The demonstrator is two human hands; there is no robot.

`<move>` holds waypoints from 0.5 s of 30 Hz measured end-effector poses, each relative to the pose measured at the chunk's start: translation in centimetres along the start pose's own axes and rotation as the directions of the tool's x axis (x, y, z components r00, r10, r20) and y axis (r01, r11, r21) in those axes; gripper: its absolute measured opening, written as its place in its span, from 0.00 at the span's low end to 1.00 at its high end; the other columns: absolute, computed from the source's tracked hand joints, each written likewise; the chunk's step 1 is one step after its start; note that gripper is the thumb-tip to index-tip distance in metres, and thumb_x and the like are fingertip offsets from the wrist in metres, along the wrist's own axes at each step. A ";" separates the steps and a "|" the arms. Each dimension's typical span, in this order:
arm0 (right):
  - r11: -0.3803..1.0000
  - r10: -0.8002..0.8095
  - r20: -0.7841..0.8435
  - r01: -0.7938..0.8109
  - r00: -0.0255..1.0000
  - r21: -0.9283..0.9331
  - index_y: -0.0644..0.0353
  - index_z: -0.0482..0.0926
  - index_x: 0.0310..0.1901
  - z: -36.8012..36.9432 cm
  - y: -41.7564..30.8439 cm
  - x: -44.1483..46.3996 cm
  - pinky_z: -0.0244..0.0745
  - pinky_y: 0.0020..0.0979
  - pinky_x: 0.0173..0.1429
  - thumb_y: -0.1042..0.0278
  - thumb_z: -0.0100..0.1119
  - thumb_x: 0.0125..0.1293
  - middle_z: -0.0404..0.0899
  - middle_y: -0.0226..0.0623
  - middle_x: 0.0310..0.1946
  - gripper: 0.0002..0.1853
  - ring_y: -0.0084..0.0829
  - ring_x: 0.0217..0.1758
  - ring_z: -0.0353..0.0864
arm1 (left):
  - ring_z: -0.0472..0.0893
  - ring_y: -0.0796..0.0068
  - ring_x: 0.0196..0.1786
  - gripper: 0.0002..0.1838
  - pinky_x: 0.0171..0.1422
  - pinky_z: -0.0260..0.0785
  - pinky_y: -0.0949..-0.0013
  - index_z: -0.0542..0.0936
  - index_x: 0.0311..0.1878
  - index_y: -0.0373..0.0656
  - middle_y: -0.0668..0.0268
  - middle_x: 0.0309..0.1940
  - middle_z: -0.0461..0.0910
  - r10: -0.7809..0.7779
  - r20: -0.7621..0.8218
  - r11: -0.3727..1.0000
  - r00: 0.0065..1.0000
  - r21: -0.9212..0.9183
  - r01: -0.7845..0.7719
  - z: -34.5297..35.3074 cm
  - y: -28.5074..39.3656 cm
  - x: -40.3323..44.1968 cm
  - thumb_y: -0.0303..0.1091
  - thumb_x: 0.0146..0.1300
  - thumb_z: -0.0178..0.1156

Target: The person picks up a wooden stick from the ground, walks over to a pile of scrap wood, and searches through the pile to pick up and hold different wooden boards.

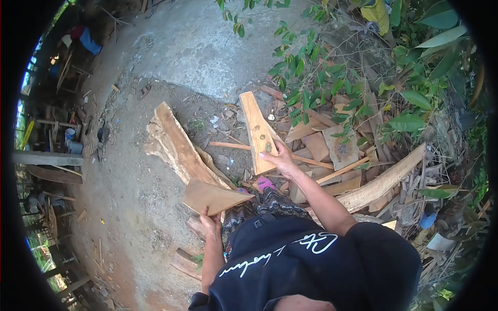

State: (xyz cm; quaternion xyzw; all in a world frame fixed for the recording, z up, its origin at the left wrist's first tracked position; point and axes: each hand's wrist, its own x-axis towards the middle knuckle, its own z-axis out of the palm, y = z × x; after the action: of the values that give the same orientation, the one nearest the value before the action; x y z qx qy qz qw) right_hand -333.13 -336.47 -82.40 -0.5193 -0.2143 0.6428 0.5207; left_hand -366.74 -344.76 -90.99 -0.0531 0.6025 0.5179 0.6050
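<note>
My right hand (281, 159) grips a pale, tapered wooden plank (254, 122) by its edge, thumb on the face near two dark knots. The plank's narrow end points away from me. Lower and to the left, my left hand (209, 223) is closed on the near edge of a browner, angular piece of board (213, 196), with the thumb on top and the other fingers hidden beneath. Just beyond that board, a long rough-edged slab (176, 139) lies on the ground; the board overlaps its near end in view.
Wood offcuts (316, 147) are heaped to the right, along with a long curved slab (381, 181). Leafy branches (311, 57) overhang them. A concrete patch (202, 52) lies ahead. Pink footwear (266, 183) shows at my feet. Buckets (73, 142) and timber stand at the far left.
</note>
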 end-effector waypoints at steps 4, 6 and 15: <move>0.992 -0.090 0.109 0.099 0.990 -0.077 0.66 0.58 0.65 -0.3 -1.4 -0.3 0.67 0.29 0.61 0.69 0.74 0.48 0.72 0.39 0.54 0.44 0.28 0.56 0.72 | 0.77 0.60 0.50 0.19 0.50 0.77 0.57 0.68 0.55 0.40 0.58 0.49 0.75 0.019 -0.023 0.999 1.000 -0.050 -0.021 0.5 -1.3 -1.4 0.38 0.62 0.50; 0.995 -0.051 0.142 0.063 0.989 -0.080 0.66 0.58 0.65 -0.8 -1.3 -0.2 0.66 0.29 0.62 0.71 0.73 0.48 0.71 0.38 0.55 0.43 0.27 0.57 0.71 | 0.78 0.60 0.49 0.20 0.51 0.76 0.57 0.68 0.54 0.39 0.58 0.49 0.75 0.009 -0.010 0.996 1.000 -0.086 -0.010 0.1 -1.8 -1.8 0.38 0.62 0.51; 0.376 -0.267 0.201 0.294 0.942 -0.879 0.64 0.56 0.65 1.7 -1.0 -1.1 0.62 0.39 0.61 0.75 0.68 0.45 0.65 0.44 0.49 0.44 0.41 0.54 0.68 | 0.76 0.57 0.53 0.24 0.52 0.74 0.54 0.64 0.60 0.41 0.56 0.54 0.72 -0.061 0.112 0.968 0.992 0.248 0.032 2.1 -2.8 -5.8 0.48 0.68 0.46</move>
State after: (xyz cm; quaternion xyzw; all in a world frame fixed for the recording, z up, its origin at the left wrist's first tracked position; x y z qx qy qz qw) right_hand -334.27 -336.61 -80.48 -0.6634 -0.6144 0.3377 0.2613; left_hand -361.91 -347.84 -87.48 0.0391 0.6235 0.4271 0.6537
